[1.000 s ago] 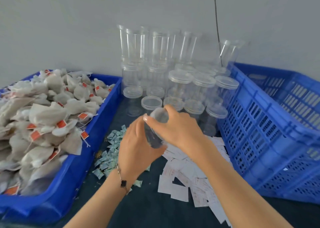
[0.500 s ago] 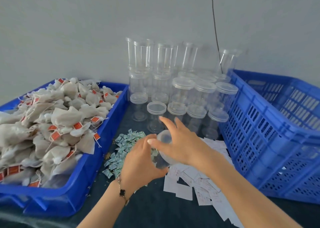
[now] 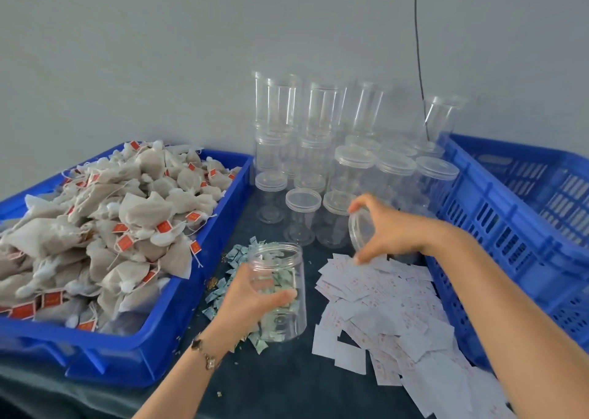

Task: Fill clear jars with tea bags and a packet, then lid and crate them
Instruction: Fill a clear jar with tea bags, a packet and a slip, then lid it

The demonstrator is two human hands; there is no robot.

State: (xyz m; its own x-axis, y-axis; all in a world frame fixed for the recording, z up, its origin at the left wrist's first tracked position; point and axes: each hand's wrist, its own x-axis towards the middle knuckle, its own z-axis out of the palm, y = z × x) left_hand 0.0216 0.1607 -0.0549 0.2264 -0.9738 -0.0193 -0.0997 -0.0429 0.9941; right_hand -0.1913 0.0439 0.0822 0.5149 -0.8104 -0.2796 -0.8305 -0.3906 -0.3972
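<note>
Head | lid (image 3: 361, 229) now off jar (image 3: 280, 291) | hands apart

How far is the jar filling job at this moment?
Early. Done: the lid is off, held by the right hand. In hand: the left hand grips the open, empty jar. Left: tea bags, packet, lidding; blue crate looks empty.

Left hand (image 3: 251, 297) wrapped around an open clear jar (image 3: 280, 291) above the dark table (image 3: 280, 383). Right hand (image 3: 387, 227) pinching its lid (image 3: 360, 229), tilted, apart from the jar. Tea bags (image 3: 105, 224) heaped in left bin (image 3: 165, 332); blue crate (image 3: 522, 214) at right.
</note>
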